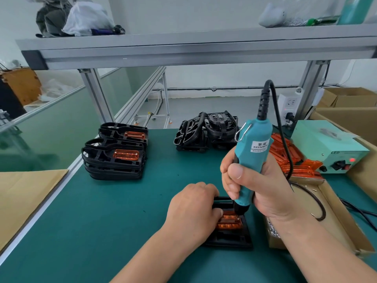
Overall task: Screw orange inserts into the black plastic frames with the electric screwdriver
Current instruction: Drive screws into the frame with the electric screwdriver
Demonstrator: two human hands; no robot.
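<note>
Left grip point(193, 209) lies closest, knuckles up, fingers curled down over the left edge of a flat black plastic frame point(230, 240) on the green-matted counter point(102, 221); thumb tip touches the frame beside the insert. Translucent orange rectangular insert point(229, 222) sits seated in the frame's recess. Right grip point(259, 190) is wrapped fully round the teal corded electric screwdriver point(255, 152), held near upright and tilted slightly right at the top, its black nose down on the insert's upper right corner. Bit tip is hidden.

Far left: two stacks of black frames with orange inserts fitted point(114, 160). Centre rear: loose pile of bare black frames point(206, 131). Right: heap of loose orange inserts point(285, 156), just beside a pale teal power-supply box point(326, 146) with a red lamp lit. Open cardboard box point(334, 211) sits under the right wrist.
</note>
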